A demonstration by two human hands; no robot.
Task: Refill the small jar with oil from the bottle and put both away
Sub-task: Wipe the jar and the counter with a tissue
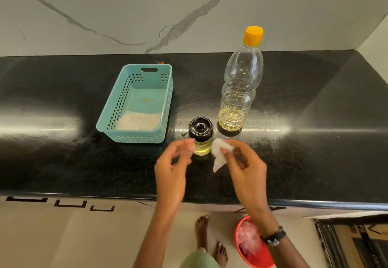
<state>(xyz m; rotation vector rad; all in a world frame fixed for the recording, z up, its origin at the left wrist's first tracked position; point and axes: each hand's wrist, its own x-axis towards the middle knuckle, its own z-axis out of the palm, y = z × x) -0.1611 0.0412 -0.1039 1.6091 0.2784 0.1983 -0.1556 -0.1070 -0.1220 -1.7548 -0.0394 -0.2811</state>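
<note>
Refilling looks done: the small black-lidded glass jar (pixel 201 136) is holding oil, the yellow-capped clear plastic bottle (pixel 241 91) is standing capped; the left hand (pixel 174 162) is hovering loosely curled beside the jar, the right hand (pixel 244 162) is pinching a white tissue (pixel 219 154); putting away is remaining.

There was one tall bottle (pixel 239 91) at the upper right of the middle, with one yellow cap (pixel 253 36) on it. There was one small jar (pixel 201 136) in the middle, with one black lid (pixel 201 128). There was one blue basket (pixel 137 104) left of the middle, with one white cloth (pixel 138 122) in it. There were two hands, the left hand (pixel 174 162) and the right hand (pixel 245 165), and one white tissue (pixel 219 154). There was one red bucket (pixel 252 244) at the bottom right. There were two bare feet (pixel 210 240) at the bottom, and one watch (pixel 274 237).
</note>
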